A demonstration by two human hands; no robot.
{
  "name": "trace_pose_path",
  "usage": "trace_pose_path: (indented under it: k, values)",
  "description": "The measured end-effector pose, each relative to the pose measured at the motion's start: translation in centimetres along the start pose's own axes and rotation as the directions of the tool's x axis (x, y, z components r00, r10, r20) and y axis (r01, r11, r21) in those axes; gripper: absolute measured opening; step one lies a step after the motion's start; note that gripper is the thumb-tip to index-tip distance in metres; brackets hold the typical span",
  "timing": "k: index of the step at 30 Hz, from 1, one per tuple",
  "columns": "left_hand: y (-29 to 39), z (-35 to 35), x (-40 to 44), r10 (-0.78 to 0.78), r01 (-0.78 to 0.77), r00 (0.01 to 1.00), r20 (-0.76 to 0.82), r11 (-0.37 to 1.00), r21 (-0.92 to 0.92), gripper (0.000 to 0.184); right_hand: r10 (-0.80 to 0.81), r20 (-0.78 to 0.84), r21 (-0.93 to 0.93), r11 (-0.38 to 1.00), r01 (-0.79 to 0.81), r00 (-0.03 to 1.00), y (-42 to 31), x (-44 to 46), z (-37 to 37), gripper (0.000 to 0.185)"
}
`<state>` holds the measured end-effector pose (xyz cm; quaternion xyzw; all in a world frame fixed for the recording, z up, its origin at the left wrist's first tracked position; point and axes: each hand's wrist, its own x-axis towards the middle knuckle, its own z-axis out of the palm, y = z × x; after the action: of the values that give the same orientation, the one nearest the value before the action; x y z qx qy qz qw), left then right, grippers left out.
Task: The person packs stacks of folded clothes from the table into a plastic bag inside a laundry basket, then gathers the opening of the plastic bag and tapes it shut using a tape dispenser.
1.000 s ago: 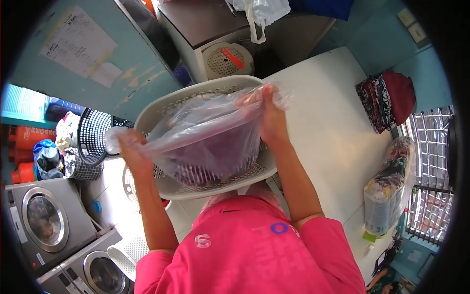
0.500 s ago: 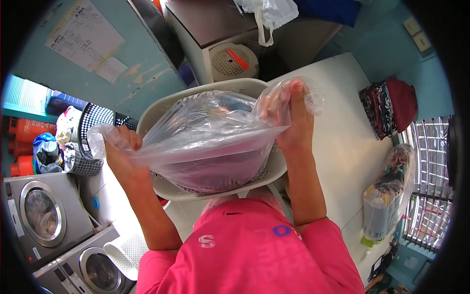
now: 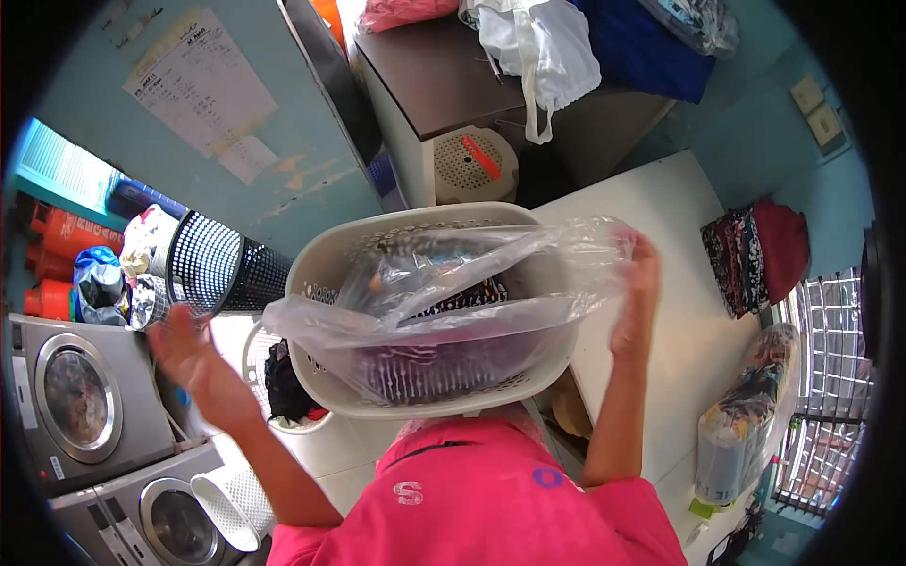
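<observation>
A clear plastic bag (image 3: 491, 330) lies across the oval laundry basket (image 3: 429, 411), its mouth gaping. Under and inside the film show patterned and purple clothes (image 3: 415, 373). My left hand (image 3: 193, 368) is off to the left of the basket, fingers spread and slightly blurred, apart from the bag and holding nothing. At the basket's right side, my right hand (image 3: 640, 297) is raised against the bag's right end. Blur and the clear film hide whether its fingers grip the plastic.
A white table (image 3: 651, 321) extends to the right, with folded clothes (image 3: 741, 259) and a bagged clothes stack (image 3: 746, 424). Dark and white baskets (image 3: 203, 259) stand left, above front-loading machines (image 3: 80, 401). A brown-topped cabinet (image 3: 425, 80) is ahead.
My left hand has let go of the bag's left end and moved left and down, opening. The bag has slackened and its mouth has widened. My right hand has shifted right and down.
</observation>
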<state>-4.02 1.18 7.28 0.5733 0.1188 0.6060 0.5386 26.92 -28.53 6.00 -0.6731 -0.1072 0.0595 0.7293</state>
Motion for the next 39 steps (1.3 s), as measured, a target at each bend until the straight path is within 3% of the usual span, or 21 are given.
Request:
trace_pose_path:
  k: [2, 3, 4, 5, 7, 9, 11, 12, 14, 16, 18, 20, 22, 25, 26, 29, 30, 32, 34, 38, 39]
  values:
    - [3.0, 2.9, 1.3, 0.109, -0.112, 0.994, 0.023, 0.974, 0.196, 0.058, -0.362, -0.247, -0.212, 0.926, 0.314, 0.899, -2.3, -0.9, -0.3, 0.039]
    - [3.4, 4.2, 1.8, 0.010, -0.122, 0.970, 0.243, 0.884, 0.452, 0.057, -0.523, -0.210, -0.277, 0.842, 0.463, 0.826, -3.9, -1.4, 0.4, 0.039]
    - [3.6, 5.9, 2.4, -0.147, -0.189, 0.897, 0.417, 0.726, 0.661, 0.055, -0.561, 0.023, -0.215, 0.806, 0.552, 0.828, -4.1, -2.4, 1.5, 0.040]
    - [3.3, 8.9, 2.9, -0.291, -0.156, 0.760, 0.581, 0.786, 0.598, 0.054, -0.584, 0.249, -0.131, 0.770, 0.624, 0.773, -4.4, -3.4, 2.9, 0.040]
    - [1.6, 13.9, 2.3, -0.355, -0.464, 0.520, 0.777, 0.647, 0.605, 0.048, -0.378, 0.811, -0.212, 0.520, 0.827, 0.446, -5.7, -4.4, 6.7, 0.038]
    - [-2.5, 14.3, 1.1, -0.549, -0.637, 0.287, 0.785, 0.502, 0.584, 0.045, -0.209, 0.918, -0.245, 0.371, 0.896, 0.337, -3.6, -5.3, 9.4, 0.030]
    - [-6.7, 12.8, 2.4, -0.683, -0.619, 0.083, 0.726, 0.536, 0.574, 0.043, 0.356, 0.934, -0.248, 0.570, 0.784, 0.037, -1.8, -6.0, 7.7, 0.020]
    - [-8.1, 12.0, 3.8, -0.635, -0.553, 0.029, 0.772, 0.633, 0.541, 0.041, 0.370, 0.918, -0.157, 0.668, 0.727, -0.141, -1.2, -7.0, 6.4, 0.018]
    - [-5.5, 13.8, 6.7, -0.502, -0.530, 0.522, 0.690, 0.443, 0.723, 0.034, 0.646, 0.694, -0.353, 0.689, 0.632, -0.316, -1.9, -9.1, 4.4, 0.020]
    - [-2.5, 16.3, 7.6, 0.065, -0.765, 0.608, 0.791, 0.316, 0.562, 0.029, 0.643, 0.664, -0.319, 0.704, 0.634, -0.380, -5.1, -9.2, 4.7, 0.020]
    - [-0.2, 17.3, 4.9, 0.081, -0.775, 0.519, 0.851, 0.464, 0.429, 0.023, 0.593, 0.756, -0.326, 0.709, 0.625, -0.279, -6.4, -8.7, 5.6, 0.021]
    - [0.4, 17.1, 1.4, -0.247, -0.640, 0.274, 0.929, 0.675, 0.368, 0.016, 0.522, 0.835, -0.317, 0.716, 0.622, -0.176, -6.2, -7.9, 7.4, 0.022]
    - [-0.9, 15.9, -1.5, -0.567, -0.665, 0.000, 0.823, 0.615, 0.423, 0.012, 0.660, 0.747, -0.344, 0.488, 0.802, -0.081, -4.3, -7.0, 9.6, 0.022]
    - [-3.7, 14.7, -4.7, -0.726, -0.611, -0.447, 0.523, 0.675, 0.414, 0.029, 0.895, 0.382, -0.363, 0.376, 0.852, -0.232, 4.2, -6.9, 12.2, 0.028]
    - [-4.7, 14.5, -5.5, -0.687, -0.547, -0.533, 0.493, 0.725, 0.419, 0.037, 0.926, 0.263, -0.375, 0.357, 0.856, -0.272, 8.9, -7.2, 12.2, 0.032]
    - [-8.1, 14.1, -7.5, -0.688, -0.545, -0.615, 0.385, 0.724, 0.423, 0.052, 0.881, 0.359, -0.187, 0.392, 0.901, -0.309, 8.6, -5.5, 12.4, 0.038]
    - [-8.1, 13.7, -7.0, -0.688, -0.544, -0.616, 0.383, 0.723, 0.425, 0.052, 0.875, 0.401, -0.229, 0.383, 0.895, -0.272, 8.9, -4.2, 13.0, 0.044]
    - [-8.1, 12.7, -4.9, -0.890, -0.671, -0.229, 0.395, 0.438, 0.598, 0.061, 0.812, 0.583, -0.514, 0.390, 0.764, -0.023, 4.6, -1.1, 13.7, 0.056]
    - [-7.4, 11.8, -3.1, -0.926, -0.663, -0.069, 0.372, 0.321, 0.676, 0.069, 0.707, 0.691, -0.558, 0.391, 0.732, 0.149, 2.0, 0.6, 13.6, 0.067]
    - [-8.2, 10.3, -3.9, -0.891, -0.733, 0.090, 0.444, 0.243, 0.636, 0.052, 0.498, 0.823, -0.450, 0.274, 0.850, 0.275, 4.2, -2.3, 11.5, 0.068]
    - [-7.8, 11.1, -4.5, -0.793, -0.698, 0.210, 0.573, 0.289, 0.655, 0.038, 0.298, 0.875, -0.453, 0.224, 0.863, 0.382, 5.4, -3.6, 10.9, 0.045]
